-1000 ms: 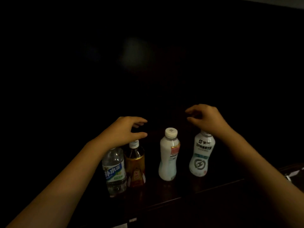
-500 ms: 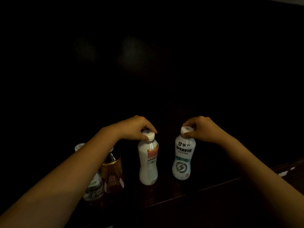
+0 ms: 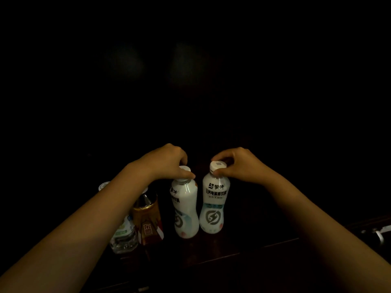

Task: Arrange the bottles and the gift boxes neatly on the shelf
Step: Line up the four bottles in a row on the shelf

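Note:
Two white drink bottles stand upright side by side on a dark shelf (image 3: 243, 248). My left hand (image 3: 167, 163) grips the cap of the left white bottle (image 3: 186, 210). My right hand (image 3: 239, 163) pinches the cap of the right white bottle (image 3: 212, 208), whose lightning-logo label faces me. The two bottles almost touch. To their left stand an amber bottle (image 3: 149, 220) and a clear water bottle (image 3: 123, 235), both partly hidden behind my left forearm. No gift boxes are visible.
The scene is very dark; the back of the shelf is black. The shelf's front edge (image 3: 275, 244) runs diagonally below the bottles. A faint pale object (image 3: 376, 231) lies at the far right edge.
Both white bottles have come closer together, and the left one has turned so its label faces differently. Both hands stay on the caps they took hold of half a second ago.

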Available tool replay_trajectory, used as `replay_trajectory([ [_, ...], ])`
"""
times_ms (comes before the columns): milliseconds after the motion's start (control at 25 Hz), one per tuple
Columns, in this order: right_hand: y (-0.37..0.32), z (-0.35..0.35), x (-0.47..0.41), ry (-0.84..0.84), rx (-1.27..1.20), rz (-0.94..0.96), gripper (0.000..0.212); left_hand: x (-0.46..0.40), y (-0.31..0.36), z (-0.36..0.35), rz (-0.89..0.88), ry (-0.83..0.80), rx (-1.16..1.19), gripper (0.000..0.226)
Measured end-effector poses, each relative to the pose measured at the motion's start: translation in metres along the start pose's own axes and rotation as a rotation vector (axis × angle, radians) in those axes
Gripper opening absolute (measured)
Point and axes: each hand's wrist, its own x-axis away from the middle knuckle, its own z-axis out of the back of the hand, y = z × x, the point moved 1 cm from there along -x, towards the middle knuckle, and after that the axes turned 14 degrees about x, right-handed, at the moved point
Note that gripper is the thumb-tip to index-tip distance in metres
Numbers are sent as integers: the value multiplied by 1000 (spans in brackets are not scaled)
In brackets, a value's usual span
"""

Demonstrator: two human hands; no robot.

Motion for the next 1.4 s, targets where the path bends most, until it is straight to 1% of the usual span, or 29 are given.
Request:
replay_trajectory([
  [80,-6,-1,-5,-46,-4,18,37,4,-4,7,-49,-155,113,50],
  [120,-7,-1,-6,-74,-2,23,39,6,-5,11,-74,-210,153,50],
  [200,-9,0,-9,-118,-1,32,41,9,-7,16,-113,-231,168,46],
  [280,-10,-1,-10,-125,-2,39,40,11,-8,17,-121,-202,160,43],
  [440,-12,-6,-8,-88,-92,24,36,15,-10,15,-105,-113,122,33],
  [560,-16,-11,-9,-64,-100,33,37,19,-13,13,-36,-18,105,29],
  [680,-22,-17,-11,-39,-123,50,38,24,-16,12,6,46,112,29],
  [880,-24,-21,-15,-56,-180,39,39,31,-26,6,83,150,267,36],
  [1160,-27,-26,-17,-62,-247,37,36,39,-35,-4,105,258,409,34],
  [1280,-25,-24,-19,-85,-258,46,33,42,-41,-8,95,265,466,39],
  [1400,-23,-23,-19,-111,-298,39,31,46,-46,-8,70,225,566,41],
])
